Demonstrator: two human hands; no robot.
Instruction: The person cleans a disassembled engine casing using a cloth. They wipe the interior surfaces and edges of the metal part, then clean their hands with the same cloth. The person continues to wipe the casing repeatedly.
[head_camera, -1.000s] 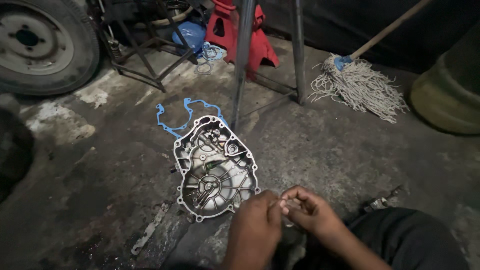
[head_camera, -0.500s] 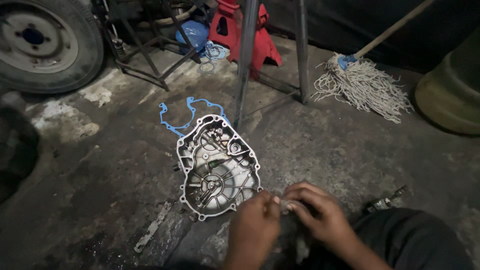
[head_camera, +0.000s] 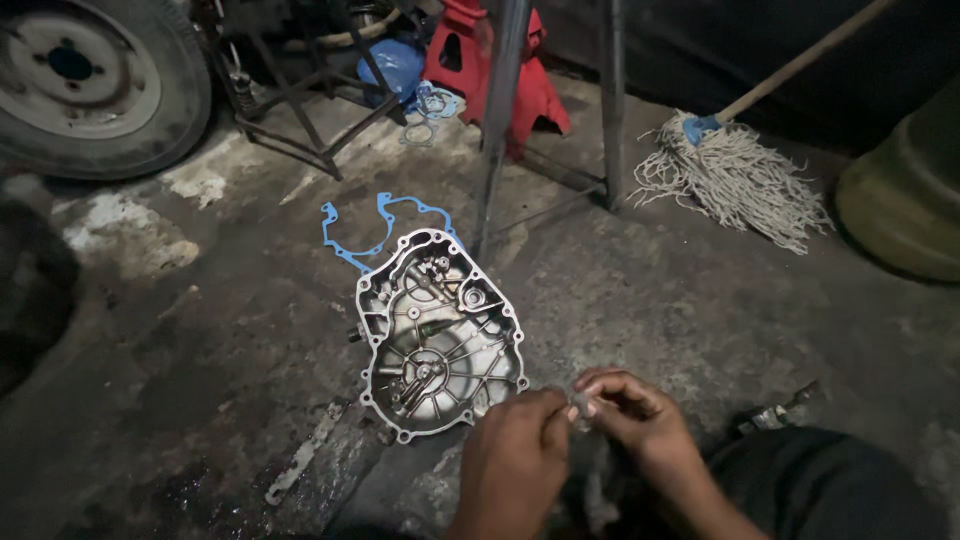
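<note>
I see both hands low in the view, close above the concrete floor (head_camera: 700, 300). My left hand (head_camera: 515, 455) and right hand (head_camera: 635, 420) meet with their fingertips pinched together on a small grey part (head_camera: 578, 405); the fingers are almost closed around it, and what the part is exactly I cannot tell, it is too small and half hidden. It is held in the air just beside the lower right edge of the metal engine cover (head_camera: 435, 335), which lies with its inner side up near the middle of the floor.

The risk I judge first: the part is tiny and the floor looks oily and dark, so if one fingertip slips, it can drop and be hard to find among the stains. It could also fall into the open cover between the ribs. The blue gasket (head_camera: 375, 225) lies at the far edge of the cover and partly under it, so pushing the cover could tear it. A flat metal strip (head_camera: 300, 462) lies near the left hand.
</note>
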